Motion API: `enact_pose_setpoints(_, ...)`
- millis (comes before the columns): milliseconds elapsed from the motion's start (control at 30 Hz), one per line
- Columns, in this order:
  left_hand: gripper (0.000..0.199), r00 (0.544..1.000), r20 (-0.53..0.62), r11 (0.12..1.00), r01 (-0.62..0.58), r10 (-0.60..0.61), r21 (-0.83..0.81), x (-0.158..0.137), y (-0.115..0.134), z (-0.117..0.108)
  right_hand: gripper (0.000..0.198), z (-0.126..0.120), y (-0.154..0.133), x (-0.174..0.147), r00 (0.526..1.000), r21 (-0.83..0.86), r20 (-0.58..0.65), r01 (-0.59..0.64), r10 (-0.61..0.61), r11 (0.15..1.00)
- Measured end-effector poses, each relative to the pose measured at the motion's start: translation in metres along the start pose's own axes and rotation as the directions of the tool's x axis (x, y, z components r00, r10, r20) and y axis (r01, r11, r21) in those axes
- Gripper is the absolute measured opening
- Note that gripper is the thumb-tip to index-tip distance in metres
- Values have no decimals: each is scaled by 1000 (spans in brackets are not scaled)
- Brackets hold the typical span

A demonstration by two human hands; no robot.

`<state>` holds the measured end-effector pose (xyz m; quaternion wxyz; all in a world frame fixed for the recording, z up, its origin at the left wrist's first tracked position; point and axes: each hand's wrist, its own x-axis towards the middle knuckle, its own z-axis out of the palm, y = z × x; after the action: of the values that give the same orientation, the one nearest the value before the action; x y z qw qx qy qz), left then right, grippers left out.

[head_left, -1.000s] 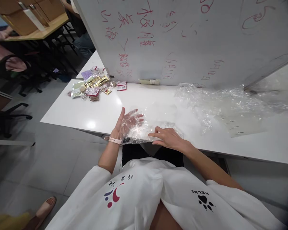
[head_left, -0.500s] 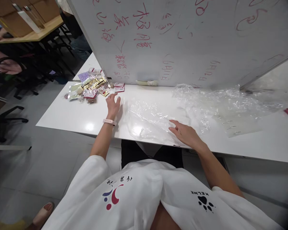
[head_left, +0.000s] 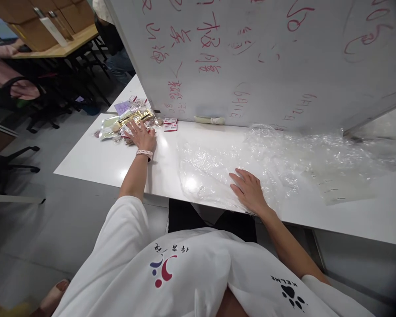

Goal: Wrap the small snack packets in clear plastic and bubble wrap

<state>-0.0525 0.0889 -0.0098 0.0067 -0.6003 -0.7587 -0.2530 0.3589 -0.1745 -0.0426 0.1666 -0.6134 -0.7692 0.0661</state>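
My left hand (head_left: pixel 142 135) is spread over the near right side of a pile of small packets (head_left: pixel 110 128), its fingers apart; whether it touches them I cannot tell. Gold, green and clear wrappers show in the pile, and part of it is hidden under the hand. Two small red-and-white cards (head_left: pixel 170 124) lie just right of the pile. My right hand (head_left: pixel 250 190) rests with fingers spread on a clear plastic bag (head_left: pixel 206 174), which lies flat and wrinkled on the white table (head_left: pixel 86 154).
A whiteboard (head_left: pixel 214 57) with red writing stands along the table's back. At its foot lies a pale roll-shaped packet (head_left: pixel 209 120). Crumpled clear plastic (head_left: pixel 317 147) and pale flat bags (head_left: pixel 345 187) cover the right side. People sit at a wooden desk (head_left: pixel 82 35) beyond, far left.
My left hand has moved left from the bare table onto the packet pile, fingers spreading. My right hand has flattened out on the clear bag. The view has shifted slightly.
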Motion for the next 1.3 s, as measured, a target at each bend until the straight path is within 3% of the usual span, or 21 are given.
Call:
enact_pose_setpoints(133,71,979,193,997,53,-64,59,-6,-9,5,44,0,-1,0,1000,-6,-15,2,-2,1000)
enact_pose_setpoints(267,73,954,300,999,-36,29,17,-43,0,7,43,1,-1,0,1000,-20,-26,-2,2,1000)
enact_pose_setpoints(367,63,977,207,998,-49,54,-32,-53,-2,-6,42,1,-2,-1,1000,-14,-28,-12,12,1000)
enact_pose_setpoints(467,64,997,6,997,72,-72,-8,-28,-23,-23,41,0,-2,-1,999,-9,-36,-12,12,1000)
enact_pose_setpoints(500,71,993,2,993,120,-120,-2,-17,-32,-27,41,0,-2,-1,999,-7,-40,-12,12,1000)
enact_pose_setpoints(600,89,974,154,986,169,-165,-13,0,-53,-28,40,1,-1,-1,999,1,-44,-10,10,1000)
enact_pose_setpoints(700,76,977,199,993,91,-74,-76,-24,-57,-22,39,2,1,-1,999,-1,-50,-5,5,1000)
enact_pose_setpoints(800,61,987,145,986,-53,76,-155,-62,-51,-23,38,3,2,-2,998,-7,-55,-8,8,1000)
enact_pose_setpoints(867,55,990,71,975,-107,123,-194,-72,-47,-29,38,3,2,-2,998,-10,-56,-13,12,1000)
enact_pose_setpoints(967,46,992,-119,977,-65,41,-204,-45,-45,-39,38,3,2,-2,999,-11,-53,-10,9,1000)
enact_pose_setpoints(1033,39,987,-159,982,-18,-12,-187,-10,-42,-38,37,3,2,-2,999,-11,-54,-6,5,1000)
enact_pose_setpoints(1100,30,996,-75,988,26,-38,-150,22,-36,-31,37,3,2,-2,998,-10,-55,-6,6,1000)
enact_pose_setpoints(1167,36,997,51,993,61,-57,-100,42,-30,-19,37,2,1,-1,998,-8,-55,-9,8,1000)
enact_pose_setpoints(1233,49,988,147,997,59,-51,-52,48,-27,-8,37,1,1,-1,999,-3,-49,-10,9,1000)
enact_pose_setpoints(1300,48,984,175,1000,20,-16,-21,45,-27,0,38,1,0,-1,999,5,-48,-10,10,1000)
